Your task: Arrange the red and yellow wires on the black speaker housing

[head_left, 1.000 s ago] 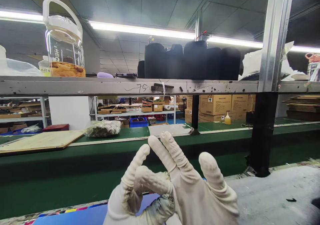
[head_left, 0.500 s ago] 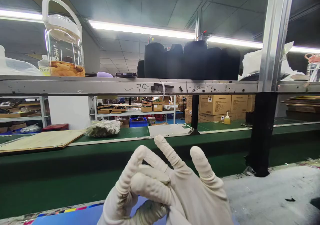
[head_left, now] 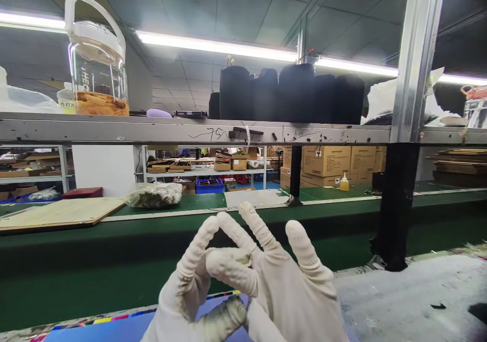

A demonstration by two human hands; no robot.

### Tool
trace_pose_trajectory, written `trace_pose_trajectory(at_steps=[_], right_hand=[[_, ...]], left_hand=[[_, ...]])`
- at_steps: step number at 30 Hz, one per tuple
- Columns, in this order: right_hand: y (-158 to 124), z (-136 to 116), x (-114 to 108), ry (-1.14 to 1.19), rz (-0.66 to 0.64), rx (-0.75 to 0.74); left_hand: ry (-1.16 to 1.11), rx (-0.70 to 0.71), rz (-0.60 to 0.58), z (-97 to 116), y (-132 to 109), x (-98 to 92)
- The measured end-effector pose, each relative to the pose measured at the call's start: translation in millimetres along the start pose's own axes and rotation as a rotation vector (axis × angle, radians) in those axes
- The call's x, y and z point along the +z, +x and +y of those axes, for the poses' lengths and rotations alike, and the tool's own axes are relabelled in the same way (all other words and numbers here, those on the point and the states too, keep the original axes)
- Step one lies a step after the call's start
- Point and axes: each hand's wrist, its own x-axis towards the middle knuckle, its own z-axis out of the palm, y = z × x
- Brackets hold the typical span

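Note:
Both of my hands wear white gloves and meet low in the middle. My left hand (head_left: 177,299) has its index finger raised and its grey-stained thumb stretched to the right, with a gap between them. No object shows in that gap. My right hand (head_left: 292,291) has its back towards me, the outer fingers spread and the index finger bent towards my left hand. The raised fingertips of the two hands touch or overlap. Some left fingers are partly hidden behind the right ones. Beneath the hands lies a blue sheet (head_left: 102,332).
A green conveyor belt (head_left: 95,271) runs across behind my hands. Above it is a metal shelf (head_left: 160,130) bearing a clear jug (head_left: 101,78) and black cylindrical objects (head_left: 297,93). A black-wrapped post (head_left: 393,205) stands at right. A plastic-wrapped bundle (head_left: 154,195) and a board (head_left: 57,212) lie beyond.
My left thumb has drawn away from the right hand's fingers, widening the gap. The raised fingertips of both hands have shifted slightly upward. The view has moved very little.

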Motion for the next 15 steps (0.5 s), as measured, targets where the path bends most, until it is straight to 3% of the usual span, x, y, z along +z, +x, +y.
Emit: trace_pose_trajectory(at_steps=[3,7,15], right_hand=[[-0.4,5.0,0.2,0.177,-0.04,0.038],[-3.3,5.5,2.9,0.3,-0.059,0.094],[-2.3,-1.0,0.5,0.357,-0.061,0.125]], left_hand=[[0.061,0.116,0.084,7.5,1.0,3.1],[0.193,0.094,0.183,10.5,2.1,3.6],[-0.006,-0.051,0.135,12.9,-2.2,10.2]])
